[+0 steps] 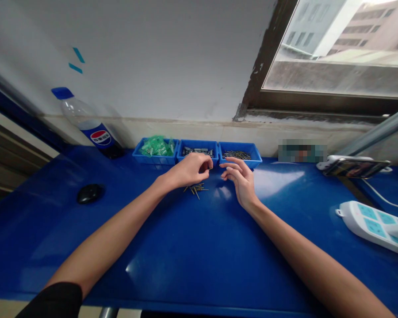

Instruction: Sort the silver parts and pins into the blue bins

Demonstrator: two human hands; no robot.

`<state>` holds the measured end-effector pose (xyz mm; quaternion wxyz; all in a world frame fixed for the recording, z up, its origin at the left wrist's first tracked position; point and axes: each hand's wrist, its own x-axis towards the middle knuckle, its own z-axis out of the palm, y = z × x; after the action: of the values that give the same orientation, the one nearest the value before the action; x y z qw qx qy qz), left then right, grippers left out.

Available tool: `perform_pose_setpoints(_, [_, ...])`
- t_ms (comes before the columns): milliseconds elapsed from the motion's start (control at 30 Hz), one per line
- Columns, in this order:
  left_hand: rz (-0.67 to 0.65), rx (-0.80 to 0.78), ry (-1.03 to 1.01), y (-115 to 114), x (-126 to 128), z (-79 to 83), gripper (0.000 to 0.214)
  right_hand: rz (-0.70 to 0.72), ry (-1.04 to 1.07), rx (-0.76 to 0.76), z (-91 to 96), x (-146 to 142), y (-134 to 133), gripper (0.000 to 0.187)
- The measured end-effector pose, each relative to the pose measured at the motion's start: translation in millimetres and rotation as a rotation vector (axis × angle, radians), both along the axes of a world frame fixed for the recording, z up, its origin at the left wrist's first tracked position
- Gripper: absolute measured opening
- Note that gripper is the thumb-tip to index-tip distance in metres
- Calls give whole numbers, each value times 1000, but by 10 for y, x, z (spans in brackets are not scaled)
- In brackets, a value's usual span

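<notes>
My left hand (193,169) is bent over the table with thumb and fingertips pinched together; what they hold, if anything, is too small to make out. Just below it lies a small loose pile of brass-coloured screws (195,190). To the right, my right hand (239,180) has its fingers apart and slightly curled, with nothing in them. Behind the hands stand three blue bins in a row: the left bin (155,160) holds green plastic bags (157,145), the middle bin (199,143) small metal parts, and the right bin (255,154) many screws (237,154).
A Pepsi bottle (101,137) stands at the back left of the blue table (192,256), near a black mouse (89,193). At the right are a phone on a stand (356,168) and a white power strip (378,225). The wall (169,62) rises behind the bins.
</notes>
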<state>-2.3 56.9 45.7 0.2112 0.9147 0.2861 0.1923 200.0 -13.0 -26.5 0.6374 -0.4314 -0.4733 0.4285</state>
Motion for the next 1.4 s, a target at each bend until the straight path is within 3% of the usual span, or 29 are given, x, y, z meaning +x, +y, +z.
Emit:
perform_pose_setpoints(233, [34,-110,-65,-3,-5,-26,8,11,-30,-34,9,3,10,31])
perform_pose_setpoints(433, [76,-242,-198,-39,5,49,2,77,-56,-20,12,2,22,29])
perform_pose_setpoints(767, [96,-346,-200,-46,2,53,13,135,-41,-65,24,18,26,32])
perform_pose_setpoints(1200, [28,-285,-127,-46,-9,2,16,171,-79,-85,35,8,21,24])
perform_pose_setpoints(1300, [37,-211,-76,-27,-33,21,17,112,-77,-51,13,9,23,20])
perform_pose_setpoints(1400, [88,-111,51,33,-100,40,18,-33,-35,32,-15,23,31,20])
